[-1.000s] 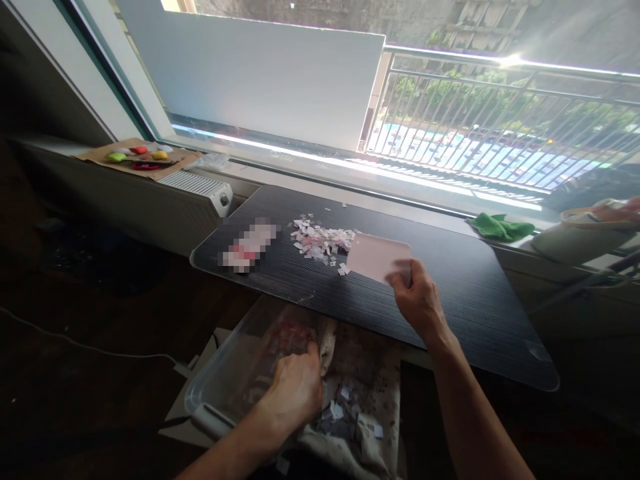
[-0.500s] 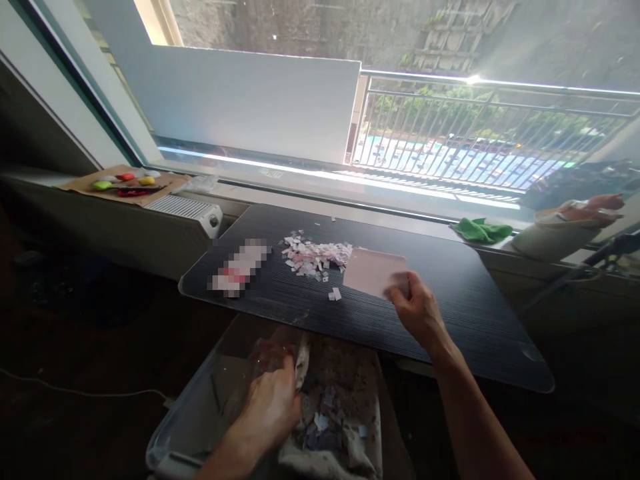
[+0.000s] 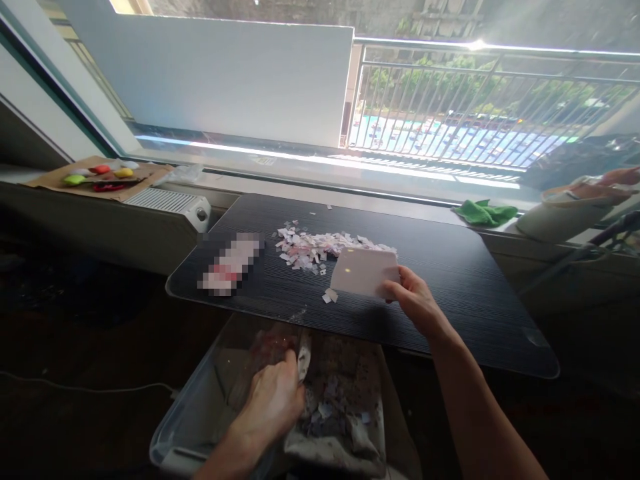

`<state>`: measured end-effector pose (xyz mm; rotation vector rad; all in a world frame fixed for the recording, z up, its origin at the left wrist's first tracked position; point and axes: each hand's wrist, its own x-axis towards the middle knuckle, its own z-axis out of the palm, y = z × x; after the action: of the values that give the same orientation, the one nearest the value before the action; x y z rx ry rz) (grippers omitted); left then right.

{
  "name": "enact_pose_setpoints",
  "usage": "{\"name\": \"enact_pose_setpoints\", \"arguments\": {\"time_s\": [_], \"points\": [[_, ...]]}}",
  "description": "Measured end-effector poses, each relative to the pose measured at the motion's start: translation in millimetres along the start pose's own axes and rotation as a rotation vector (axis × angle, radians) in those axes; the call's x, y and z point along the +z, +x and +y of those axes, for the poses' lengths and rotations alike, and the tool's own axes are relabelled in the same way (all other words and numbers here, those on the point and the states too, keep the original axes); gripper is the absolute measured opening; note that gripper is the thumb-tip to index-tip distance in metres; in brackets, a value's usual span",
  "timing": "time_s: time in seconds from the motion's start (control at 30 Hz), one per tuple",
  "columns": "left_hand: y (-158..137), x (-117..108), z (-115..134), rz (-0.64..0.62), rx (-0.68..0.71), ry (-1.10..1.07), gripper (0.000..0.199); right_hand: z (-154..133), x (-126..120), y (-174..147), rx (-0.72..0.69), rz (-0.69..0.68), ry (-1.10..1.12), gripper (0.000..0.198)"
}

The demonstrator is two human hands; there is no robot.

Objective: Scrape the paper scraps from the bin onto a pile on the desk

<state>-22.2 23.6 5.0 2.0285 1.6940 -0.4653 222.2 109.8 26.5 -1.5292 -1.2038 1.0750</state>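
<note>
My right hand (image 3: pixel 413 297) is closed on the right end of a flat pale card (image 3: pixel 364 272), held low over the dark tabletop (image 3: pixel 450 280). Behind the card spreads a heap of small paper scraps (image 3: pixel 310 247); a couple of loose pieces (image 3: pixel 330 295) lie near its lower left corner. Below the table's front edge, my left hand (image 3: pixel 277 397) is closed on the bunched edge of a spotted cloth bag (image 3: pixel 345 363). More paper scraps (image 3: pixel 327 413) sit inside that bag. The fingertips of my left hand are partly hidden.
A clear plastic bin (image 3: pixel 173 423) stands under the bag. A pixelated packet (image 3: pixel 233 265) lies on the table's left side. Along the window ledge are a green cloth (image 3: pixel 485 213), a pale pot (image 3: pixel 565 217), and a brown sheet (image 3: pixel 50 180) with small coloured items.
The card has moved slightly left and tilted, with my right hand. More scraps show behind it. My left hand keeps its hold on the bag's edge. The whole view has shifted a little.
</note>
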Motion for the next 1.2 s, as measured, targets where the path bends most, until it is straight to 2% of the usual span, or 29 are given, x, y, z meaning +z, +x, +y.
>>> {"name": "enact_pose_setpoints", "arguments": {"time_s": [0.2,0.37,0.53,0.7,1.0,1.2], "points": [[2,1,3,0.066,0.034,-0.019,0.032,5,-10,-6,-0.009,0.064,-0.086,0.03],[4,-6,8,0.062,0.065,0.004,0.042,3,-11,-12,0.001,0.095,-0.099,0.034],[-8,-13,12,0.113,0.072,0.01,0.049,-4,-10,-22,-0.03,0.115,-0.075,0.035],[-22,-9,17,0.127,0.073,0.0,0.047,0,-11,-27,-0.041,0.132,-0.046,0.037],[-40,-6,-8,0.128,-0.069,-0.072,0.039,-3,-11,-25,-0.095,0.139,-0.085,0.03],[-24,-2,-3,0.116,-0.027,-0.06,0.046,-2,-2,-11,-0.134,0.12,-0.236,0.028]]}}
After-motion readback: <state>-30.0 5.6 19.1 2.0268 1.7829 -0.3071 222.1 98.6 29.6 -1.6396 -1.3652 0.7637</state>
